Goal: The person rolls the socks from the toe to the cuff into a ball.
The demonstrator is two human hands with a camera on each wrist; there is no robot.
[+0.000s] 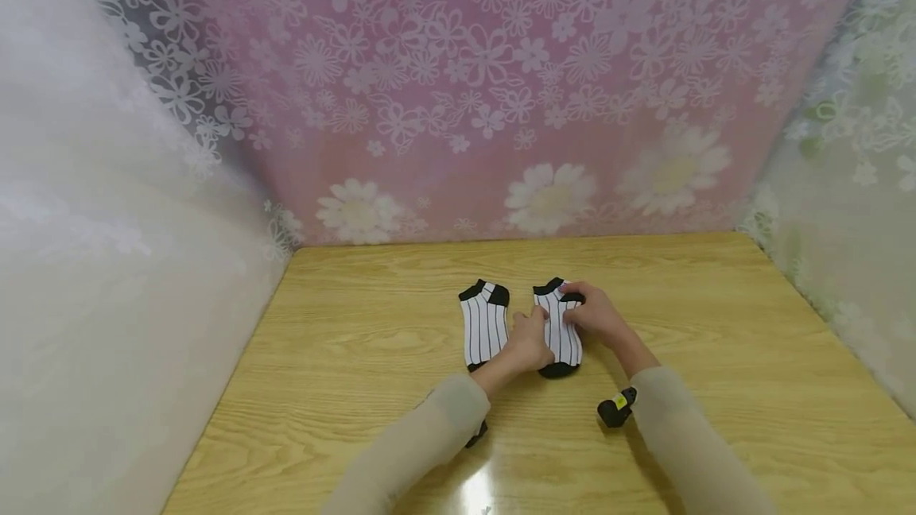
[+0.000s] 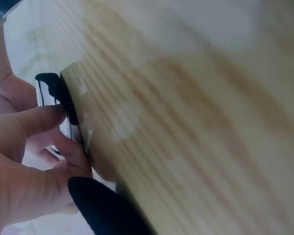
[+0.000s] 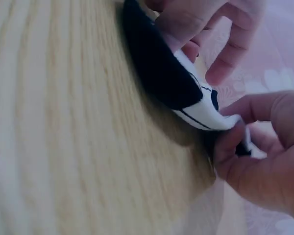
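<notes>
Sock [image 1: 564, 344], striped, pinched by left hand [image 1: 530, 340] and right hand [image 1: 597, 313], second sock [image 1: 486, 328] beside it on wooden table [image 1: 343, 356]

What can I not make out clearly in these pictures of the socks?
Head: left pinstriped ankle sock, lower end partly behind the left arm.
Head: dark object, partly behind that arm.
Left wrist: black shape, cut off by bottom edge.
Right wrist: left hand, cut off by top edge.

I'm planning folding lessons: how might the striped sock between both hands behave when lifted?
The striped ankle sock will probably flop: it bends near where the right hand pinches it. It looks thin, so likely light. Lying nearly flat, it seems unlikely to roll.
</notes>
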